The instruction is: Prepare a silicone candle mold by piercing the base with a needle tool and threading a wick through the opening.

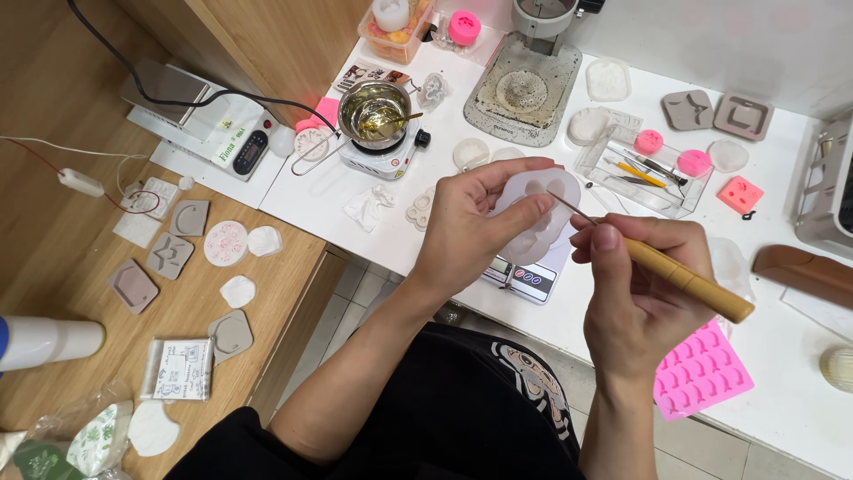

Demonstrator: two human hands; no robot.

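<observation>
Over on the left we've got the wooden bench (293, 267), scattered with flat grey and white moulds (169, 253) and a white cylinder bottle (49, 340) at the edge. Moving in, our left hand (466, 231) has its fingers curled shut around a white silicone mould (538, 218), held up in the air above the small digital scale (529, 277), thumb pressing on its face. That mould looks soft and bendy, light too, so we'd judge it best gripped by the rim, not squeezed at the cavities. Now our right hand (635, 284) is pinched closed on a wooden-handled needle tool (680, 277), the thin metal tip touching the mould's top cavity. That tip looks sharp and fine; hold it by the handle. Behind, a metal melting pot (373, 111) sits on a little hot plate on the white table (800, 400), with a pink mould sheet (702, 369) lying far right. Tiled floor shows below.
</observation>
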